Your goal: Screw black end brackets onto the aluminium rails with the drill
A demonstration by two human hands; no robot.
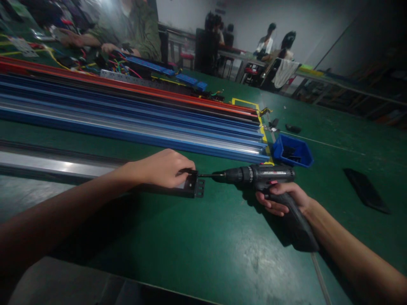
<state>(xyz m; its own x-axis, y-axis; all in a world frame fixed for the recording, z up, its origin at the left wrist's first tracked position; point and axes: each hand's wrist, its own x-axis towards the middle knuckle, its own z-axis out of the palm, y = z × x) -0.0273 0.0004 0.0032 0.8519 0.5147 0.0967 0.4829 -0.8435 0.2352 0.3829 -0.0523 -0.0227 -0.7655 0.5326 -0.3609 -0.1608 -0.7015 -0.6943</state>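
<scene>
My right hand [282,199] is wrapped round the grip of a black cordless drill [273,173], which points left with a long bit [211,175] in its chuck. The bit's tip meets the black end cap [199,188] of a dark metal channel [63,163] lying along the left of the green table. Over that end, my left hand [167,168] is closed on the channel, its fingertips bent down at the cap. Whether a small part sits under those fingers is hidden.
Behind the channel lie several long blue profiles [133,123] and red ones [152,91]. A blue bin [292,150] with dark parts stands to the right, near a flat black object [365,189]. Across the table a person [140,29] sits by wires and boards.
</scene>
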